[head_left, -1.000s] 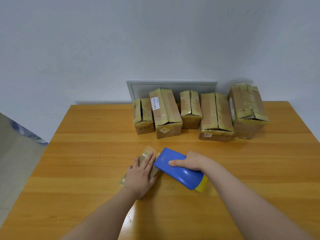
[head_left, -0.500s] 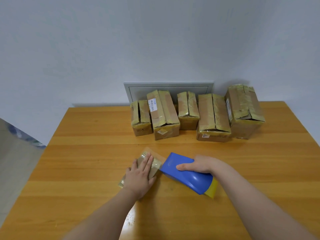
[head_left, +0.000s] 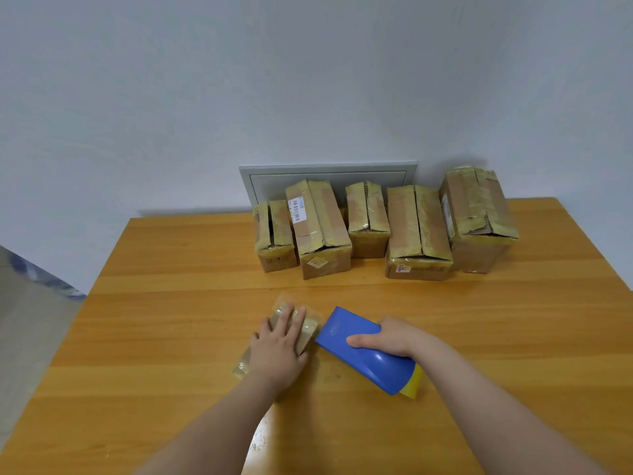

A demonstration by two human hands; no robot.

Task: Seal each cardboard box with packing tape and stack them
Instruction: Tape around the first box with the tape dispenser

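While a pale wall [head_left: 308,80] filled the far half of the view, a wooden tabletop [head_left: 171,320] spread below it, running to the near edge. Low on the wall sat a grey panel [head_left: 329,173], its lower part hidden by a row of five cardboard boxes [head_left: 366,217] that stood side by side along the far edge of the tabletop, each wrapped in yellowish tape. The rightmost box [head_left: 479,217] stood tallest, and the second box from the left [head_left: 322,234] bore a white barcode label [head_left: 297,209].

Well apart from that row, near the middle of the tabletop, lay a blue tape dispenser [head_left: 363,354], angled with its flat end toward the far left and a yellow roll [head_left: 412,385] showing at its near right end. The right hand [head_left: 390,337] gripped it from above, the thumb across its top face and the fingers curled over its far side. Just left of the dispenser, its flat end close beside it, a small taped box [head_left: 307,332] rested on the tabletop. The left hand [head_left: 277,347] pressed down on this box, its fingers [head_left: 289,317] straight, slightly apart and pointing toward the far side.
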